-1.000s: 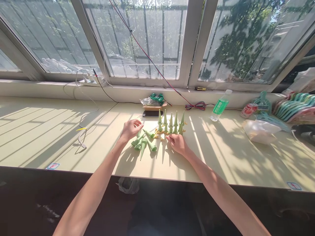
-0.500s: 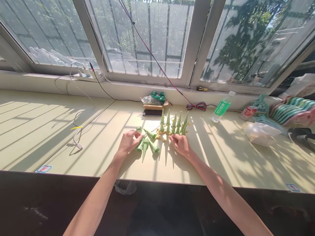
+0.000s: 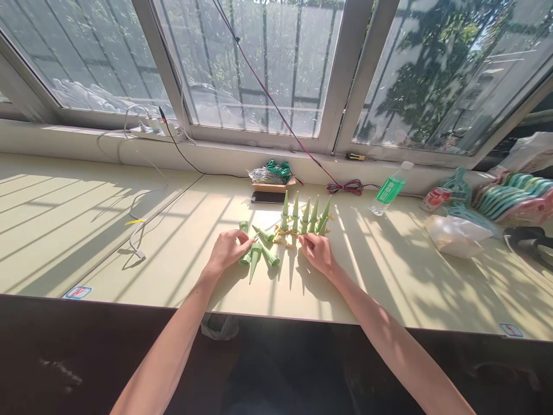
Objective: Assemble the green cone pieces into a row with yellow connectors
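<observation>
Several green plastic cones [image 3: 259, 253] lie loose on the pale table [image 3: 389, 271]. My left hand [image 3: 227, 251] rests on their left side, its fingers curled round one cone. Behind them a row of green cones [image 3: 305, 214] stands upright with small yellow pieces [image 3: 283, 233] at its foot. My right hand [image 3: 317, 252] sits just in front of that row, fingers pinched together at the yellow pieces; what it holds is too small to make out.
A black phone [image 3: 268, 197] and a small box of green parts [image 3: 271, 176] lie behind the cones. A green-labelled bottle [image 3: 389, 190], a white bag [image 3: 455, 236] and stacked coloured items [image 3: 514, 193] are at the right. Cables [image 3: 142, 219] trail at the left.
My left hand has come down from above the loose cones and closed on one. My right hand has stayed in front of the upright row. The view has shifted slightly.
</observation>
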A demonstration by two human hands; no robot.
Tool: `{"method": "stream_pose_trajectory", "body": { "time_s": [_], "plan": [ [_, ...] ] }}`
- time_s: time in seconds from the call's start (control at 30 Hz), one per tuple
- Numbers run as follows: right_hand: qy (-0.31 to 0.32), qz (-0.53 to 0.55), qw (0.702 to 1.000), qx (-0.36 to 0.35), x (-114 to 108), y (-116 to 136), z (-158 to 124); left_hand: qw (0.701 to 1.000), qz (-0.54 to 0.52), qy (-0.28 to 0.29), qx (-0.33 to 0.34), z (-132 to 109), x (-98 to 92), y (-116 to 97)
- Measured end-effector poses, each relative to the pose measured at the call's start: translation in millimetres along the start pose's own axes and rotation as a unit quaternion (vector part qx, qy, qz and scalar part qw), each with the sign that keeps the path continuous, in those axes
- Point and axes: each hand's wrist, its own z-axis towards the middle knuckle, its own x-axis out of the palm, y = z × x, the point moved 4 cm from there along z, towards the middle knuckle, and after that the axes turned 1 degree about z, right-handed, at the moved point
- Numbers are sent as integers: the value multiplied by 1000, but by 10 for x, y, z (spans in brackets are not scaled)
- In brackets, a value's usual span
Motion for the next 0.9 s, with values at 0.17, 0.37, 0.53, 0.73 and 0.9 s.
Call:
{"method": "stream_pose_trajectory", "body": {
  "time_s": [0.17, 0.37, 0.53, 0.73, 0.9],
  "plan": [
    [-5, 1, 1000, 8, -22, 4, 3, 1000, -12, -9, -7, -2, -63, -51],
    [-28, -20, 999, 1, -22, 13, -10, 998, -29, -39, -37, -4, -167, -51],
    [-28, -48, 997, -56, 51, 91, -32, 994, -73, -69, -36, 77, -283, -293],
    [13, -111, 984, -141, 151, 182, -52, 970, -243, 6, 16, 341, -118, -774],
    [17, -118, 985, -124, 126, 145, -35, 958, -277, 37, 69, 429, 155, -935]
  ]
}}
